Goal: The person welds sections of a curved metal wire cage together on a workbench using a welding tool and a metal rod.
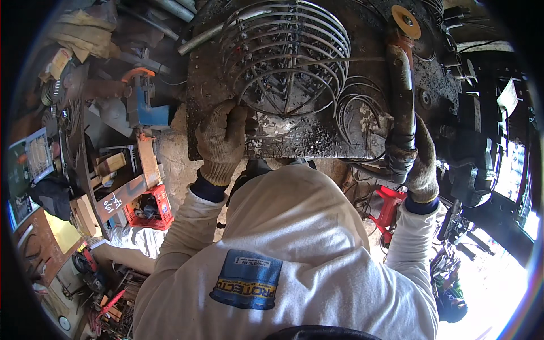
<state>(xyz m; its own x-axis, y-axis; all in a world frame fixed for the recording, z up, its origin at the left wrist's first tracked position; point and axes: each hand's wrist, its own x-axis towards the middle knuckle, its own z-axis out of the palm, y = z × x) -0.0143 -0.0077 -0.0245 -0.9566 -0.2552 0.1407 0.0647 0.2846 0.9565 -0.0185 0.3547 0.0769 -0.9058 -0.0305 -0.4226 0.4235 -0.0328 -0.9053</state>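
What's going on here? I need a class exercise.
A person in a white hooded top works at a dark bench. The gloved right hand grips a grinder, its orange disc apart from the ringed wire frame on the bench. The gloved left hand is at the frame's near left edge; whether it grips is unclear.

One wide fisheye rides on the wearer's head, peering steeply down: shirt very close at six o'clock, bench farther off toward twelve. It takes in left hand near ten, right hand at three, sunlit floor bending rimward near four.
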